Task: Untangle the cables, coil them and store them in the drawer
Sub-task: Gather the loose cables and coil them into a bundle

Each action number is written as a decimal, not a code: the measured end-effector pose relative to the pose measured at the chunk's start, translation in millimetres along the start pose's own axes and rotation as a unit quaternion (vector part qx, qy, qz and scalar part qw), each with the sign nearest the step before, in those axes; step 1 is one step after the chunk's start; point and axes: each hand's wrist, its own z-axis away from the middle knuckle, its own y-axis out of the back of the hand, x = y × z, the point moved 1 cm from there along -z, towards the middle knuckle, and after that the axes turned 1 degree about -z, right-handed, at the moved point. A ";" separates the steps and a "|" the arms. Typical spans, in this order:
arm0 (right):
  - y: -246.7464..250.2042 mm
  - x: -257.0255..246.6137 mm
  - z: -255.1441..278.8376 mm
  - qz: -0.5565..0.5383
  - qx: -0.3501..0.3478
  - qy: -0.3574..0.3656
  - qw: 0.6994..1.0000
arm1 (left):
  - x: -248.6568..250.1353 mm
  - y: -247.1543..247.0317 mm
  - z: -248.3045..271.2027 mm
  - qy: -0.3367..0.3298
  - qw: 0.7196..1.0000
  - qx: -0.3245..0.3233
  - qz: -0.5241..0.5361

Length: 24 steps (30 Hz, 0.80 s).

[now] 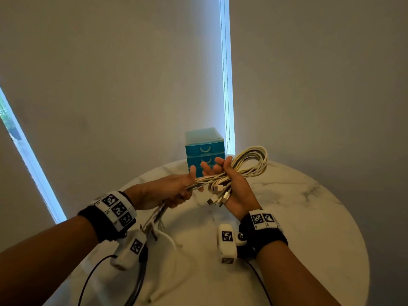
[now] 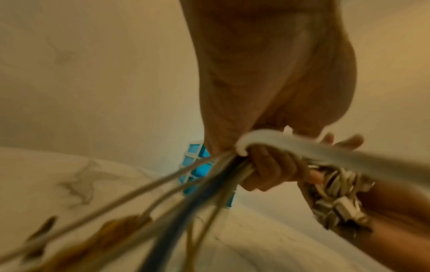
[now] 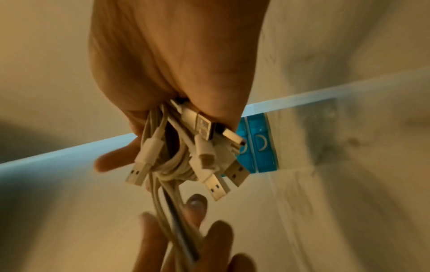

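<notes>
A bundle of white cables (image 1: 247, 166) is held above the round marble table (image 1: 309, 206). My right hand (image 1: 231, 186) grips the looped part, with the coil (image 1: 254, 157) sticking out behind it and several USB plugs (image 1: 217, 198) hanging from the palm; the plugs (image 3: 204, 150) show close up in the right wrist view. My left hand (image 1: 167, 193) grips the straight run of the cables (image 2: 232, 173), whose loose ends (image 1: 154, 221) trail down toward the table. The small blue drawer unit (image 1: 204, 149) stands at the table's far edge, its drawers closed.
The drawer unit sits against a pale wall (image 1: 110, 85) with a bright vertical window strip (image 1: 226, 74) behind it. A second bright strip (image 1: 31, 164) runs along the left. Black wires (image 1: 92, 277) hang from the wrist cameras over the table's near edge.
</notes>
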 end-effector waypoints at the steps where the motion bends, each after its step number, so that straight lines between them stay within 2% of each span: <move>1: -4.0 -0.4 1.7 -0.017 -0.005 -0.003 1.000 | 2.1 -0.8 -0.8 0.003 0.999 0.021 -0.024; 5: -10.3 -1.1 0.6 -0.087 0.005 0.007 0.996 | 4.0 -12.1 -7.0 -0.038 0.979 0.082 -0.183; 9: 0.8 0.1 -3.2 -0.098 0.076 0.008 0.992 | -3.2 -27.4 -11.2 -0.014 0.971 0.069 -0.228; 14: 5.1 -7.2 0.9 -0.042 0.194 0.020 0.980 | -1.4 -33.1 -15.0 -0.029 0.948 0.094 -0.302; 17: 4.3 -13.0 1.4 0.034 0.246 0.017 0.969 | 2.3 -36.9 -21.6 -0.074 0.914 0.118 -0.381; 19: 3.8 -14.0 1.6 0.073 0.273 0.004 0.959 | 0.2 -38.6 -27.0 -0.091 0.901 0.118 -0.407; 21: 3.8 -14.3 2.2 0.096 0.300 -0.006 0.949 | -5.1 -37.5 -29.6 -0.085 0.906 0.107 -0.401; 24: 3.4 -20.5 1.8 0.157 0.347 -0.001 0.924 | -8.7 -31.0 -23.3 -0.022 0.939 0.067 -0.337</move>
